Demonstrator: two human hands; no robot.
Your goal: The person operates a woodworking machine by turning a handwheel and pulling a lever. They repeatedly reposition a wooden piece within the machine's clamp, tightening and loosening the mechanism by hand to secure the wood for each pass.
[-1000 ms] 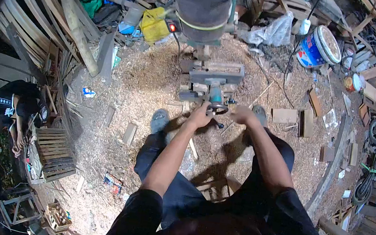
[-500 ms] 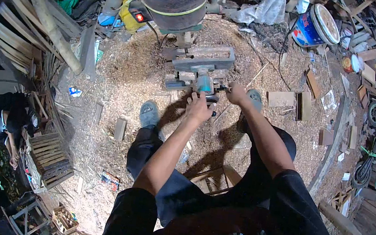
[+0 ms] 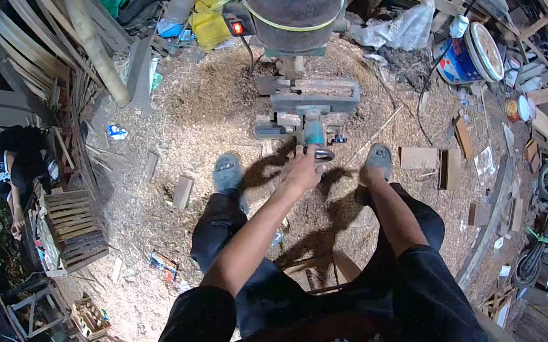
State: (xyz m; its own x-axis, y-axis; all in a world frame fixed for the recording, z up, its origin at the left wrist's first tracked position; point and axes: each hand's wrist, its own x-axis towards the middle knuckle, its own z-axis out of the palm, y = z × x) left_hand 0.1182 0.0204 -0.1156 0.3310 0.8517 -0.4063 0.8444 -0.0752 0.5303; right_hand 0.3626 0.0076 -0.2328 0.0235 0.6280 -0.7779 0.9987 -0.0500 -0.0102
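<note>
The handwheel (image 3: 324, 155), just one, is sitting at the near end of one teal cylinder (image 3: 314, 133), on your side of the metal vise (image 3: 316, 97). Your left hand (image 3: 301, 172) is touching its left side with fingers partly curled; whether they are gripping, I cannot tell. Your right hand (image 3: 371, 175) is hanging near one of your two sandals (image 3: 227, 172), too hidden to tell its opening or any hold. One red switch light (image 3: 238, 28) is glowing.
</note>
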